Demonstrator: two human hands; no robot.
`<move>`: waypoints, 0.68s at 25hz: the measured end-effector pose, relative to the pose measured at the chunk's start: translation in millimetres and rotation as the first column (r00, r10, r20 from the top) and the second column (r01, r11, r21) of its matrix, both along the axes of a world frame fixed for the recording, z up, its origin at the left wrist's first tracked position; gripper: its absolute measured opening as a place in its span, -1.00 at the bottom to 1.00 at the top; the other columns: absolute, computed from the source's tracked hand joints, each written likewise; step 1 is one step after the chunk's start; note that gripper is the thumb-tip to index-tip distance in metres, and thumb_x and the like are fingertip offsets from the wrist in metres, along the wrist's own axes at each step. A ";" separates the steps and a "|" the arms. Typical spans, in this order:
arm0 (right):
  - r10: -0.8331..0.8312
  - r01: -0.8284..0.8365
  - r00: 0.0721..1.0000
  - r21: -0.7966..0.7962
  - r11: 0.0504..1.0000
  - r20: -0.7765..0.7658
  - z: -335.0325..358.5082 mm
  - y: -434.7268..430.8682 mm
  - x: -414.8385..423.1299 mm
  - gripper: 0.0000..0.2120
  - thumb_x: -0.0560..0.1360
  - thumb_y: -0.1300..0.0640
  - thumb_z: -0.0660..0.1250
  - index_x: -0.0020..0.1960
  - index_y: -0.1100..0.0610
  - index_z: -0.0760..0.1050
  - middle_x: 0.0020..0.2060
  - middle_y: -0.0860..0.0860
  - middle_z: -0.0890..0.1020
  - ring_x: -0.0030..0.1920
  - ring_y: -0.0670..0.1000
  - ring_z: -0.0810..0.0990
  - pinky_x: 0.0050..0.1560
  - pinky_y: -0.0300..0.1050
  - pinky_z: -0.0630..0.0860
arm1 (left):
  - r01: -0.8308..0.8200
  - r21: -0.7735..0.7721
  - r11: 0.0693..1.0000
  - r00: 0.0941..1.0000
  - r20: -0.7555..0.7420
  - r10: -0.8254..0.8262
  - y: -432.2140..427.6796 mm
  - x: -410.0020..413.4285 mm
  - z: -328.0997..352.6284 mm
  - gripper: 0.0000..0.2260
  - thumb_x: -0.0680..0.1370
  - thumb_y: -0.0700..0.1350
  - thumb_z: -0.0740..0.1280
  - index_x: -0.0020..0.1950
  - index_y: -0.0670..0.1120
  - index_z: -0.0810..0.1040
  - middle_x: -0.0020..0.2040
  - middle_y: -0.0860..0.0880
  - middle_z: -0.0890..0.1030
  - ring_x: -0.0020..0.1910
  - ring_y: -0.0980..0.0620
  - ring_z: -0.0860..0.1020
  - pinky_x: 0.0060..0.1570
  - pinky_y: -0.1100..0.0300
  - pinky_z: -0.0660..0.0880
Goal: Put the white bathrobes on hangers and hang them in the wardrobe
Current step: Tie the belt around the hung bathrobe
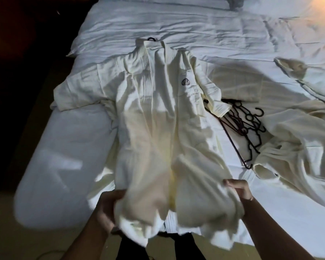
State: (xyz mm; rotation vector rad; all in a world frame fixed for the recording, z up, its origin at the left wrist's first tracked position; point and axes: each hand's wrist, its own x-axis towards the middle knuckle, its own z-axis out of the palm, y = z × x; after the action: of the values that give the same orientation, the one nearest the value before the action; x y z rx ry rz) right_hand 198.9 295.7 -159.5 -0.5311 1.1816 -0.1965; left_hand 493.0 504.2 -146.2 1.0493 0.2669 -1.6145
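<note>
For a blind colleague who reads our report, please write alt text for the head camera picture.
The left hand and right hand grip the lower hem of a white bathrobe with a dark chest emblem, spread flat on a white bed. A pile of dark thin hangers lies to its right, beside a second crumpled white bathrobe.

Left grip [109,209]; right grip [239,190]; both outstretched, tightly curled
</note>
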 end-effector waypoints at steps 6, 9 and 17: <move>0.585 -0.585 0.483 0.257 0.769 -0.652 -17.5 1.1 -94.1 -0.53 0.24 0.03 0.56 0.02 0.32 0.67 -0.17 0.19 0.71 -0.18 0.16 0.66 -0.07 -0.06 0.57 | 0.277 0.710 0.647 0.723 0.290 -0.627 79.0 52.2 -64.7 -0.70 0.54 -0.16 0.48 0.21 -0.30 0.65 0.05 -0.25 0.70 -0.04 -0.19 0.69 -0.12 0.08 0.60; 0.477 -0.658 0.258 0.209 0.724 -0.840 -74.3 24.0 -122.6 -0.59 0.32 -0.04 0.46 0.07 0.17 0.54 -0.14 0.11 0.67 -0.12 0.16 0.62 -0.01 0.01 0.59 | 0.190 0.859 0.476 0.401 0.374 -0.836 100.3 55.1 -106.0 -0.57 0.53 -0.04 0.50 0.28 -0.29 0.62 0.17 -0.27 0.67 0.15 -0.17 0.66 0.07 0.07 0.57; 0.002 -0.839 0.177 -0.150 0.523 -0.984 -85.6 93.6 -16.5 -0.34 0.17 0.15 0.43 0.25 -0.05 0.37 0.14 0.11 0.43 0.12 0.22 0.43 0.12 0.17 0.37 | 0.099 0.808 0.581 0.510 0.460 -0.727 104.9 27.1 -119.9 -0.57 0.39 0.15 0.55 -0.06 -0.22 0.69 -0.07 -0.22 0.73 0.01 -0.19 0.68 -0.02 0.02 0.55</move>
State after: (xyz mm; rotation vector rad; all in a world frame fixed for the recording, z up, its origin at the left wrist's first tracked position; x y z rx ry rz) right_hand 182.3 389.2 -245.1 -1.9590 1.9989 0.3437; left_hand 520.0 609.1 -266.1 2.5339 -0.0223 -1.3185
